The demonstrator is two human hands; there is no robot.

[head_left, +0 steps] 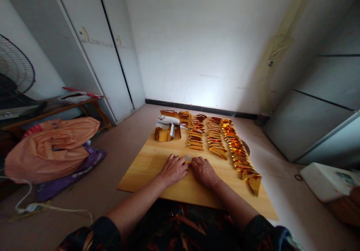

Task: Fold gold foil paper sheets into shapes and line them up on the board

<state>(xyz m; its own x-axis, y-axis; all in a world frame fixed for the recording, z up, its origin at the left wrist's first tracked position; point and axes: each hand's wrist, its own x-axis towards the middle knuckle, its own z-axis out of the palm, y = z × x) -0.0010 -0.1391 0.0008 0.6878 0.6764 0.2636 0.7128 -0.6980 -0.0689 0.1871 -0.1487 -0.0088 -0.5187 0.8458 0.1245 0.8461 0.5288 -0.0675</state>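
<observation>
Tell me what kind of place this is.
Probably a room at home, used for handwork: wardrobe doors, a standing fan, and a wooden board on the floor with rows of folded gold paper.

A small gold foil paper piece lies flat on the wooden board, near the board's middle, pinched between both hands' fingertips. Only a pale, shiny sliver shows; the rest is hidden.

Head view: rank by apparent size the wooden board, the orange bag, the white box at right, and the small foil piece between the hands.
1. Wooden board, largest.
2. Orange bag.
3. White box, cut off by the frame edge, so its full size is unsure.
4. Foil piece, smallest, pinched between the left hand and right hand.
</observation>
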